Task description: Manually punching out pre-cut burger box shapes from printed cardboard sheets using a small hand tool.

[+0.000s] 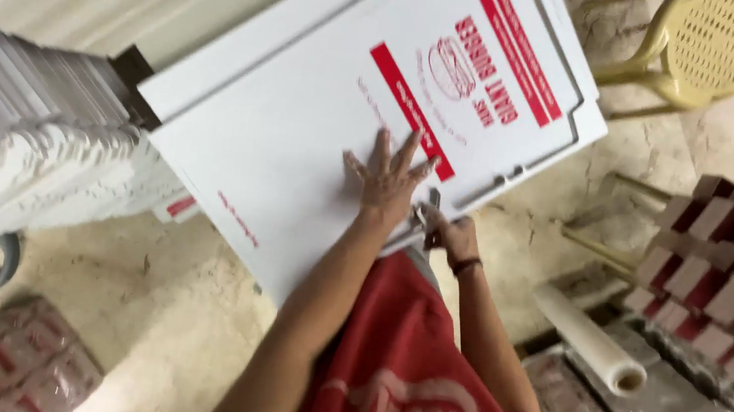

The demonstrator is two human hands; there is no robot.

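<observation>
A stack of large flat white cardboard sheets (305,102) with red printing lies in front of me. My left hand (387,178) rests flat on the top sheet with its fingers spread. At the near edge of the stack my right hand (451,235) grips a small metal tool (428,213) that touches the sheet's edge. A dark band circles my right wrist.
A tall pile of white cut sheets (22,139) stands at the left. At the right lie a white roll (592,341) and rows of folded brown-and-white boxes (732,267). A yellow plastic chair (696,47) sits at the top right. Wrapped bundles (0,365) lie on the floor.
</observation>
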